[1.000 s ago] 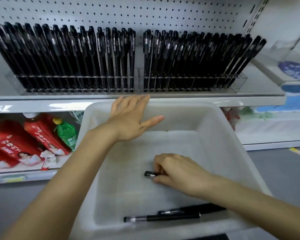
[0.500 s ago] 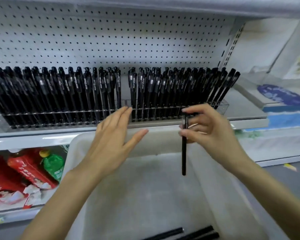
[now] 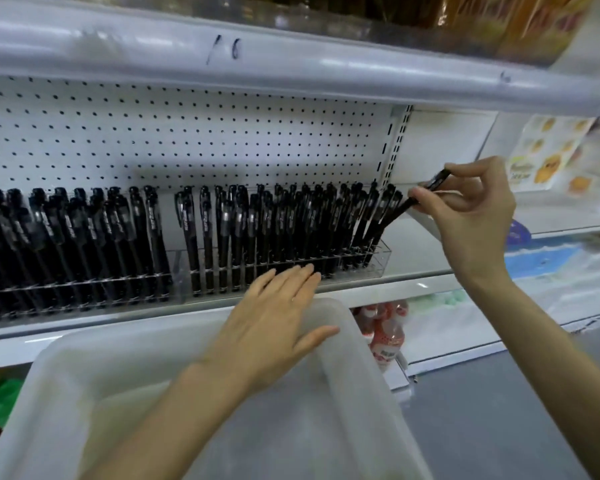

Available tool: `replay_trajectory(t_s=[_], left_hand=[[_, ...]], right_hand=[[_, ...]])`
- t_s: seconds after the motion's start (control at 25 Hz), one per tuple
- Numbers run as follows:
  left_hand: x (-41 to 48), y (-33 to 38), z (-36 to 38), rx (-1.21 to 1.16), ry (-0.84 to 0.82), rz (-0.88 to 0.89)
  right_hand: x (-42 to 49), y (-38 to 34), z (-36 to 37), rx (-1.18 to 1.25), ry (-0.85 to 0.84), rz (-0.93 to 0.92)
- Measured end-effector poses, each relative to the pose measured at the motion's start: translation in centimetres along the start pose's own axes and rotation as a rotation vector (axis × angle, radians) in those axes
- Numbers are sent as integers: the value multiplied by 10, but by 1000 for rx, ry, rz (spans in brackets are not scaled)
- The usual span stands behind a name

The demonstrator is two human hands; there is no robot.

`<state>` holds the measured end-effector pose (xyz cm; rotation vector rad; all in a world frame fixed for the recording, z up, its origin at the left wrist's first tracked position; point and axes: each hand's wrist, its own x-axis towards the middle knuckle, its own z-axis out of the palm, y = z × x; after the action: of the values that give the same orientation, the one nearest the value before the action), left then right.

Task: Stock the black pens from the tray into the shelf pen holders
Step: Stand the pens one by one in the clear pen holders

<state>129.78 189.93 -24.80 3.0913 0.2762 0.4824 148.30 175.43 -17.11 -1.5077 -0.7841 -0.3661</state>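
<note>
Left pen holder [image 3: 84,287] is full and cut off at the frame edge. Left hand [image 3: 274,327] lies flat with fingers straight and relaxed, palm on the far rim of the tray [image 3: 84,368], holding nothing. Right pen holder [image 3: 380,259] is packed with stocked pens [image 3: 291,220]. Right hand [image 3: 471,216] is raised, fingers pinching a tilted pen [image 3: 394,218] at that holder's right end. The pen's tip is probably in a slot but is hidden.

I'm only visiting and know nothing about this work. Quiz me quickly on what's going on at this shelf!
1. The left hand is: A flat and open; B gripping a pen.
2. True or false: the right hand pinches a black pen.
3. Fill in: that pen tilts toward the clear holder's far ___ end.
Key: 1 A; 2 true; 3 right.
</note>
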Motion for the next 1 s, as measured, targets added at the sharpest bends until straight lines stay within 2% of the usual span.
replay_trajectory(t_s=[0.12,0.36,0.56,0.76,0.92,1.0], left_hand=[[9,2,8,79,-35,-6],[11,-5,20,143,30,-12],[11,-7,23,139,31,-5],[13,-7,22,157,37,2],[11,-9,23,144,30,7],[11,-10,23,148,31,12]], right_hand=[[5,9,8,-11,-25,-20],[8,17,22,-59,-103,-37],[10,26,32,-157,-240,-61],[20,27,32,-129,-271,19],[25,25,35,-200,-392,75],[23,27,35,-234,-387,71]])
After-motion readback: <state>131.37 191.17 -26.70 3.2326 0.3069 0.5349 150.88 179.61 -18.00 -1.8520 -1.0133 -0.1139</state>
